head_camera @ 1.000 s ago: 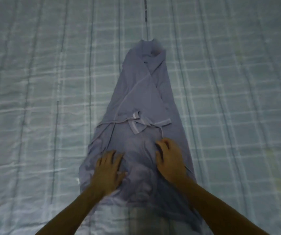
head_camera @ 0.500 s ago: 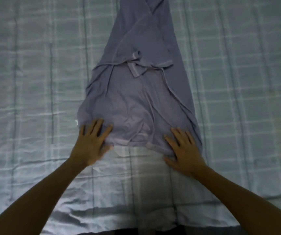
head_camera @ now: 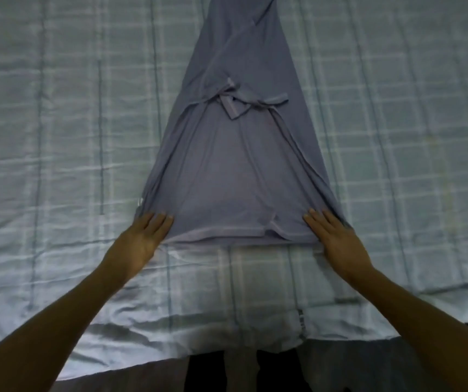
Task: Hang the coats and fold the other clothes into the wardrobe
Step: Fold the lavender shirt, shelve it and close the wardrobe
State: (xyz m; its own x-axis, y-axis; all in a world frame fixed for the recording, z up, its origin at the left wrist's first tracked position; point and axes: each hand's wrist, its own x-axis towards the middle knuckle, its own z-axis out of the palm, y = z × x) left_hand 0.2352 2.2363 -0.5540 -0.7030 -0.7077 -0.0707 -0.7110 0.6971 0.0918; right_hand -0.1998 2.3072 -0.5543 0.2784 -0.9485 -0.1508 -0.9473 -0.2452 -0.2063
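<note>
On a pale blue checked bedspread (head_camera: 57,142), a grey-purple robe (head_camera: 238,171) lies flat and face up, its hem (head_camera: 221,232) toward the person and its upper part running out of the top of the view. A belt (head_camera: 244,101) of the same cloth is tied in a loose knot across the waist, one end trailing down the right side of the skirt. The person's left hand (head_camera: 142,239) rests palm down at the hem's left corner, fingers straight and close together, their tips on the cloth and the heel of the hand on the bedspread. The right hand (head_camera: 337,241) lies the same way at the hem's right corner, fingers straight along the robe's slanting edge. Both hands are spread flat, pressing rather than gripping. The skirt between them is stretched fairly smooth, with long creases fanning from the waist toward each corner. Both bare forearms reach in from the bottom corners. Near the person the bedspread's edge hangs over the side of the bed, with dark floor (head_camera: 396,372) below it.
</note>
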